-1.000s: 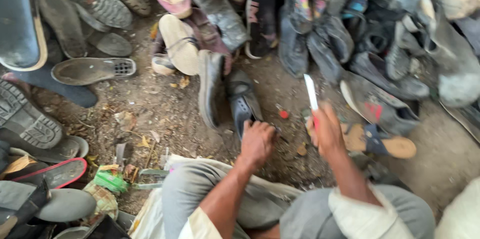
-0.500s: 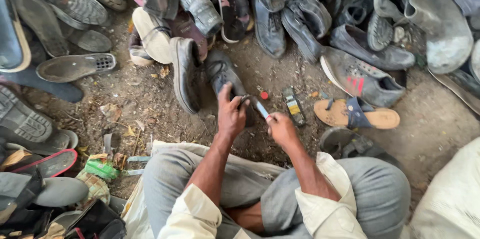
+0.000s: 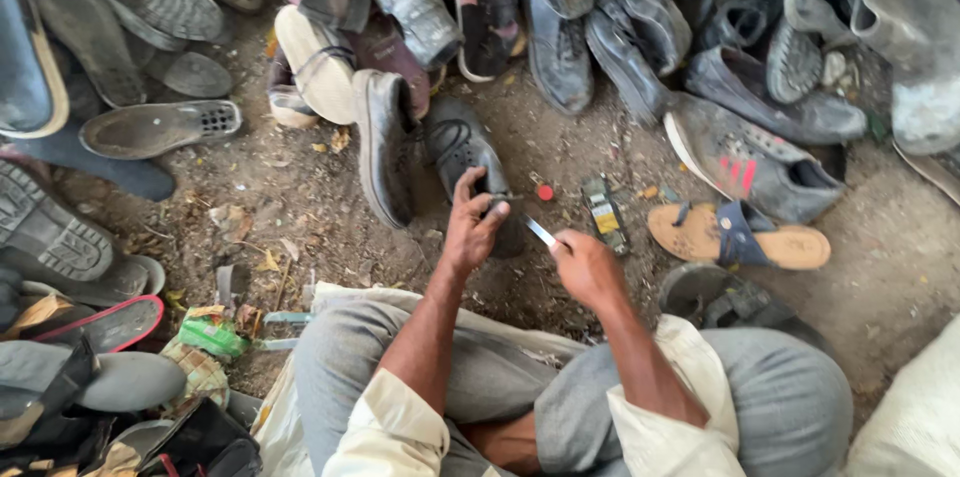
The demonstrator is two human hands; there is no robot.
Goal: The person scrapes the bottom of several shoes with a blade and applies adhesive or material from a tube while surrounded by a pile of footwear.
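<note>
The black shoe (image 3: 470,162) is pinned by the left hand (image 3: 472,227); a blade (image 3: 541,232), gripped in the right hand (image 3: 588,269), is angled towards it

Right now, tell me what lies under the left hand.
The left hand presses on a black lace-up shoe lying on bare dirt. The shoe's near end is covered by that hand, so its state cannot be seen.

I see grey trousers (image 3: 420,377) at six o'clock and a cream shirt with both sleeves (image 3: 385,427) rolled up to the elbows; forearms bare, left hand (image 3: 470,227) and right hand (image 3: 588,267) ungloved.
</note>
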